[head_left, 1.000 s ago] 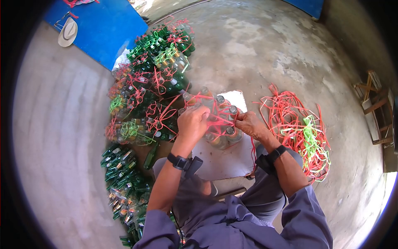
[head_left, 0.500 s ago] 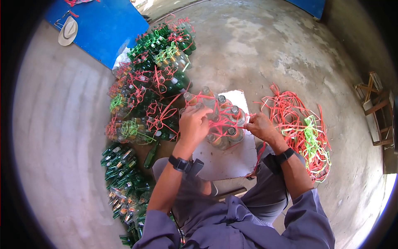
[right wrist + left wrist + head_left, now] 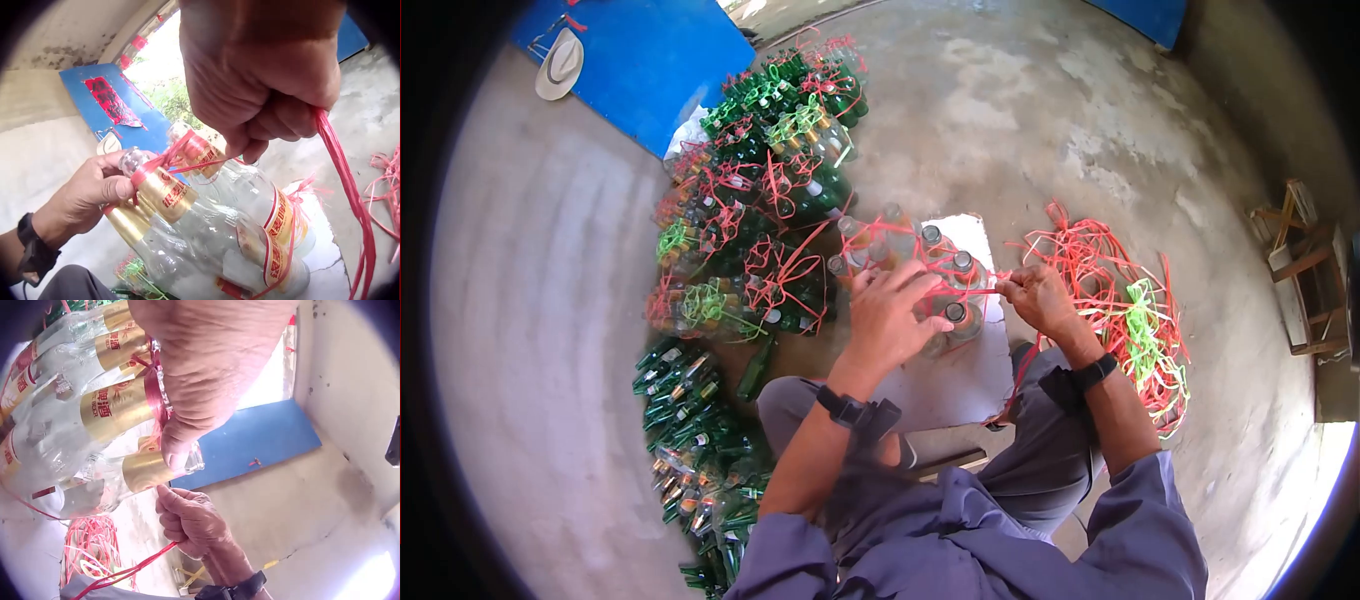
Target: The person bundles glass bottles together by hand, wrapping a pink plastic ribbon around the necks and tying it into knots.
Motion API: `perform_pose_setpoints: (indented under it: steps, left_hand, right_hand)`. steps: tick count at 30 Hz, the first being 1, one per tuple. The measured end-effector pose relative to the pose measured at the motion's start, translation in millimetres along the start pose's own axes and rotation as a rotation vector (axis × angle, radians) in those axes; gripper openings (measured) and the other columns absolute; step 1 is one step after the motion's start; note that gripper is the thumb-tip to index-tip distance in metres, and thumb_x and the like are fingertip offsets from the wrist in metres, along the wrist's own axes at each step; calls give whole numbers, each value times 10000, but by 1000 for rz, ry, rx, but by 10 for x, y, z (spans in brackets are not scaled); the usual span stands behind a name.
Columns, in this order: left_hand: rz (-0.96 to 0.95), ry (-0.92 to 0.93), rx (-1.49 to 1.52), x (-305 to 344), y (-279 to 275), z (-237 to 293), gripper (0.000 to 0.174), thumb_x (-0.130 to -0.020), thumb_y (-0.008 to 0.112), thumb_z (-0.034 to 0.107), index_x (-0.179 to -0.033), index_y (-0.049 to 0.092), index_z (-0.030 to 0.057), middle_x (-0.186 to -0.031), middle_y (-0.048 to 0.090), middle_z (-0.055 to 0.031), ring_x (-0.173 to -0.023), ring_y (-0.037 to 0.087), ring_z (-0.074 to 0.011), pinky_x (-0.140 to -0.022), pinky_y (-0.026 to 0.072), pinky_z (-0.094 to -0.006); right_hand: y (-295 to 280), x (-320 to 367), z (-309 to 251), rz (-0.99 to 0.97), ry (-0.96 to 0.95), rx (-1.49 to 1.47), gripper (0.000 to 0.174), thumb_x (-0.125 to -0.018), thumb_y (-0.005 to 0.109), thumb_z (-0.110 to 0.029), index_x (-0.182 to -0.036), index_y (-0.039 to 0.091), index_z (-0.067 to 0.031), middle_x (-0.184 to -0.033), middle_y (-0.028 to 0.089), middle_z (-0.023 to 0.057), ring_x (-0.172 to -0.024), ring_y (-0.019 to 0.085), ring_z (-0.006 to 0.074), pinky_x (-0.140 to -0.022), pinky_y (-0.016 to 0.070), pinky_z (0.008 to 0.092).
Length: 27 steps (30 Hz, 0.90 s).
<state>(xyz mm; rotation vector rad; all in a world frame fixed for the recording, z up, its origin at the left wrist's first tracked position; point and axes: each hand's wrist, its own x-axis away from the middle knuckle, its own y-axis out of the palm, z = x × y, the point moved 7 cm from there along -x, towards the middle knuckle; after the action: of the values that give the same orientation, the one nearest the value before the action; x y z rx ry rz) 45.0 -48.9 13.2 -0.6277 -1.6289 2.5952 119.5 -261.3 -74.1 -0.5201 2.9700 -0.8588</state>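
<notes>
Clear glass bottles (image 3: pixel 970 325) with gold neck labels stand bunched together, red plastic strapping (image 3: pixel 150 169) wound round their necks. My left hand (image 3: pixel 890 315) lies over the bunch, fingers spread and fairly straight. Its thumb touches a bottle neck (image 3: pixel 147 470) at the gold label. To the right of the bunch, my right hand (image 3: pixel 1040 297) grips the strapping in curled fingers. A taut length runs from it to the necks, and loose red strands (image 3: pixel 347 181) hang from the fist's other side. Some of the left fingers are hidden behind the necks in the right wrist view.
Under the bunch is a white board (image 3: pixel 950 390) in front of my knees. A tangle of red and green strapping (image 3: pixel 1115 300) lies right. Tied bottle bundles (image 3: pixel 795 190) and loose green bottles (image 3: pixel 690 400) crowd the left. A wooden frame (image 3: pixel 1300 270) stands far right.
My left hand has shifted right and down over the necks, its fingers spreading out. My right hand has drawn away to the right from the bunch, stretching the red strapping.
</notes>
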Motion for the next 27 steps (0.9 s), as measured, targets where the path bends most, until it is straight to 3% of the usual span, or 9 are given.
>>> perform_pose_setpoints:
  steps: [6, 9, 11, 12, 14, 18, 20, 26, 27]
  left_hand:
    - [47, 1, 17, 35, 4, -36, 591, -608, 915, 395, -1131, 763, 166, -1245, 680, 7, -1089, 646, -208, -1000, 384, -418]
    - [49, -4, 22, 36, -9, -30, 567, -609, 916, 387, -1118, 766, 189, -1252, 678, 17, -1074, 650, -211, -1019, 379, -420]
    - [41, -25, 37, 46, -10, -51, 555, -611, 914, 385, -1112, 765, 198, -1257, 677, 19, -1066, 652, -214, -1027, 376, -423]
    - [23, -40, 49, 50, 4, -63, 542, -614, 912, 383, -1106, 765, 207, -1261, 676, 21, -1058, 654, -217, -1035, 373, -426]
    - [24, -52, 69, 55, -11, -60, 532, -622, 907, 380, -1104, 763, 208, -1268, 676, 21, -1052, 655, -220, -1035, 371, -429]
    - [43, -45, 72, 58, 9, -66, 509, -655, 886, 395, -1110, 756, 209, -1286, 674, 18, -1048, 658, -223, -1041, 366, -445]
    - [44, -34, 66, 59, 21, -65, 498, -665, 877, 405, -1108, 755, 211, -1295, 672, 13, -1051, 658, -222, -1040, 366, -451]
    - [58, -24, 49, 57, 56, -109, 466, -690, 857, 421, -1092, 751, 211, -1313, 667, -4, -1062, 661, -211, -1034, 366, -462]
    - [69, -19, 42, 56, 42, -103, 458, -692, 856, 417, -1087, 750, 209, -1315, 666, -7, -1060, 662, -210, -1030, 367, -461]
  right_hand:
    - [-177, 102, -258, 90, -167, 134, 251, -909, 733, -201, -835, 716, 38, -698, 603, 257, -618, 605, 425, -572, 493, 444]
    - [-308, 120, -446, 139, -411, 253, 280, -908, 736, -219, -761, 685, 14, -662, 594, 237, -606, 605, 424, -559, 491, 451]
    - [-325, 158, -626, 64, -575, 536, 155, -866, 751, -104, -803, 626, -37, -684, 598, 153, -611, 621, 341, -619, 513, 415]
    - [-364, 156, -710, 60, -579, 545, 155, -866, 751, -104, -803, 626, -37, -684, 598, 153, -611, 621, 341, -619, 513, 415]
    - [-382, 258, -1057, 33, -863, 583, 181, -855, 697, -120, -718, 613, -38, -681, 610, 155, -672, 641, 346, -595, 510, 432]
    - [-237, 110, -1334, -115, -906, 854, 61, -820, 661, -86, -790, 627, -46, -745, 617, 96, -717, 652, 300, -611, 524, 406]
    - [-65, 19, -1515, -94, -1103, 965, 42, -814, 642, -92, -820, 624, -55, -769, 606, 66, -719, 651, 274, -598, 532, 391]
    - [199, -572, -1364, -101, -1061, 831, 48, -773, 683, -93, -765, 637, -80, -740, 606, 81, -716, 656, 291, -601, 527, 433]
    - [176, -671, -1281, -133, -939, 736, 80, -795, 704, -117, -762, 656, -63, -731, 627, 96, -709, 655, 314, -606, 522, 429]
